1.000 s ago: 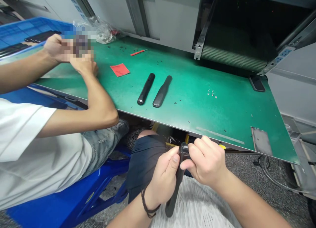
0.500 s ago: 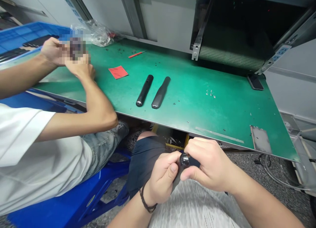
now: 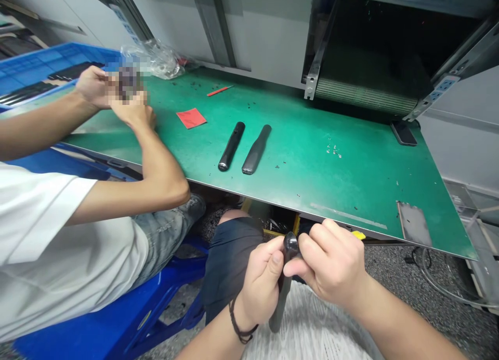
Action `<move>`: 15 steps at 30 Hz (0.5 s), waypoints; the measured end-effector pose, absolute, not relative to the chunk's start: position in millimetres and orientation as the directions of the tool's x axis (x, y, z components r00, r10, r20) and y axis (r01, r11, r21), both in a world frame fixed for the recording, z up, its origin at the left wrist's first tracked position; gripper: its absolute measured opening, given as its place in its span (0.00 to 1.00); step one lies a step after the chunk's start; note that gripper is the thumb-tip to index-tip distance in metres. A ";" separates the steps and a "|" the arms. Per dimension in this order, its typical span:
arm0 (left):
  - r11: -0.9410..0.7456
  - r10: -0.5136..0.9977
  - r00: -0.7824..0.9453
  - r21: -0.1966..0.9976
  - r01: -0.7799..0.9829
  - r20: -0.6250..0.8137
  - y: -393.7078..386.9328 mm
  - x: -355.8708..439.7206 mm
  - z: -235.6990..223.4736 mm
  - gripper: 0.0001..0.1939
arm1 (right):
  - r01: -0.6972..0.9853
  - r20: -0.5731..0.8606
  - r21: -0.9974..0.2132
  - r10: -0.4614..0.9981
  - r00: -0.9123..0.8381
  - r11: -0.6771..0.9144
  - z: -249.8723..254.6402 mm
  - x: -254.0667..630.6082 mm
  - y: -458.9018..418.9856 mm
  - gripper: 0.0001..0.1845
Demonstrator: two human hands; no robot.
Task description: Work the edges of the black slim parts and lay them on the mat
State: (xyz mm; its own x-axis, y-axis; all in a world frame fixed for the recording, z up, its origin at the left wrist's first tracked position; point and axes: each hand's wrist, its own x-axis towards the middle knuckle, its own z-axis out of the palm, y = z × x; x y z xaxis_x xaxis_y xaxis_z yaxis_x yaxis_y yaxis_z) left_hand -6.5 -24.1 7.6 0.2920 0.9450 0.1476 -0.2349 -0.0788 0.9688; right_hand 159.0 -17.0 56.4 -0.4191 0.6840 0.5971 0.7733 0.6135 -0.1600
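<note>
One dark handle-shaped casing [image 3: 279, 309] is held above the person's lap, in front of the pale textured top [image 3: 312, 323] and short of the bench. Its glossy rounded end points forward to the bench, the other back toward the body; the long axis runs away from the person, leaning slightly right at the far end. The left hand [image 3: 260, 282], with one braided bracelet [image 3: 238, 323] at its wrist, is wrapped around the casing, thumb near the glossy end. The right hand [image 3: 331, 258] is curled beside that end, thumb and forefinger close against it; whether it grips the casing or something small cannot be told. To the left, a co-worker sits on a blue stool [image 3: 97, 308], two forearms raised over the green bench [image 3: 300, 157], the hands partly blurred out. On the bench lie one grey plate [image 3: 414, 223] at the right front edge, two black handles [image 3: 232, 147] side by side and apart, roughly parallel, far ends tipped right, then one red square [image 3: 191, 118], one phone [image 3: 404, 133] and one red-handled tool [image 3: 220, 91]. Farther back are one blue bin [image 3: 78, 52] of dark pieces, too overlapped to count, one clear plastic bag [image 3: 159, 61] and one ribbed conveyor belt [image 3: 362, 97].
</note>
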 end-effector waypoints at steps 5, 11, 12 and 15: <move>0.041 0.950 0.309 0.968 -0.248 0.039 -25.7 -5.9 11.0 0.27 | 0.800 0.555 -0.132 0.712 -0.430 0.586 58.8 162.4 -11.0 0.37; 0.149 0.953 0.295 0.951 -0.272 -0.065 -25.3 -2.1 15.0 0.26 | 0.816 0.541 -0.074 0.711 -0.450 0.573 58.9 164.0 -9.3 0.36; 0.148 0.959 0.275 0.951 -0.272 -0.070 -24.2 -1.6 15.4 0.26 | 0.816 0.534 -0.074 0.714 -0.453 0.573 57.1 163.1 -9.7 0.36; 0.119 0.976 0.206 0.958 -0.261 -0.065 -20.0 -1.2 16.4 0.25 | 0.812 0.510 -0.092 0.728 -0.459 0.576 50.3 159.5 -11.7 0.36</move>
